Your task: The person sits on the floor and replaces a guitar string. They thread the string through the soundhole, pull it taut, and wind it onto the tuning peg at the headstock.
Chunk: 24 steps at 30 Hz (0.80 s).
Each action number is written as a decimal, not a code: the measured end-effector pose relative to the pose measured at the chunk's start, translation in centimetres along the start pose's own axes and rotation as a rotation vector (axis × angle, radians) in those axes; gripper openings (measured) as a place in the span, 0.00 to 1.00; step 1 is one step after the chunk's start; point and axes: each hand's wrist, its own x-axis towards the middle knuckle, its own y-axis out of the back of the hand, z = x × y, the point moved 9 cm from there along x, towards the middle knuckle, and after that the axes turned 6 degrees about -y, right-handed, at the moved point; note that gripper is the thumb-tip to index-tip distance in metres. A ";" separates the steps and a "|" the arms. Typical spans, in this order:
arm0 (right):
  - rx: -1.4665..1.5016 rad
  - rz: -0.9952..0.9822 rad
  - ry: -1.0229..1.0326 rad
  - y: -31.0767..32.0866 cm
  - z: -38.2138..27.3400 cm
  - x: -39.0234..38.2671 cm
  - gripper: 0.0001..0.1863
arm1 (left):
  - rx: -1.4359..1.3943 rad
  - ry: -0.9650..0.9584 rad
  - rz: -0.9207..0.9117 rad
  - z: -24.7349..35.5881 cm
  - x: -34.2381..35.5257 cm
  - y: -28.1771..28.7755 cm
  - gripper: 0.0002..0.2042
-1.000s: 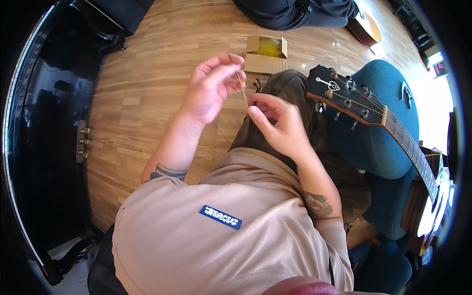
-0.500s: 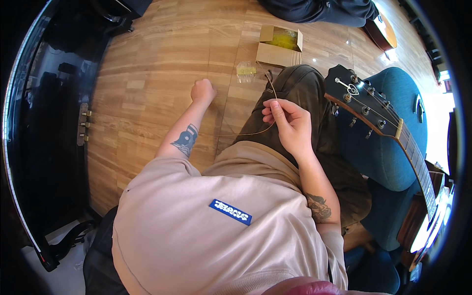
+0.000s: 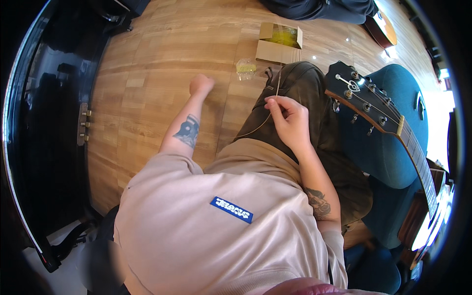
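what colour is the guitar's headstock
Black, with silver tuning pegs, on the guitar headstock; the head view shows it.

A single view, from a fisheye camera worn on the person's head, looks steeply down over the chest and lap; the beige shirt (image 3: 221,221) fills the lower middle, close under the lens; the wooden floor (image 3: 147,88) spreads above it, farther off; the guitar headstock (image 3: 364,103) sits at the right, near the knee; straight edges bow toward the dark round rim; both forearms enter from below, reaching up-frame; no second view shares the scene.
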 end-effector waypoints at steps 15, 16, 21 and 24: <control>-0.276 -0.092 0.094 -2.2 -3.4 0.9 0.13 | -1.564 -0.791 0.208 16.3 -13.5 29.1 0.16; -0.221 -0.102 0.134 -1.4 -4.8 0.7 0.12 | -1.614 -0.831 0.112 17.8 -14.7 29.4 0.17; 0.019 -0.044 0.211 3.6 -10.6 -1.7 0.08 | -1.641 -0.972 -0.289 25.2 -20.3 27.5 0.18; 0.193 0.072 0.301 7.2 -13.1 -3.6 0.08 | -1.653 -1.004 -0.380 28.3 -23.0 26.3 0.15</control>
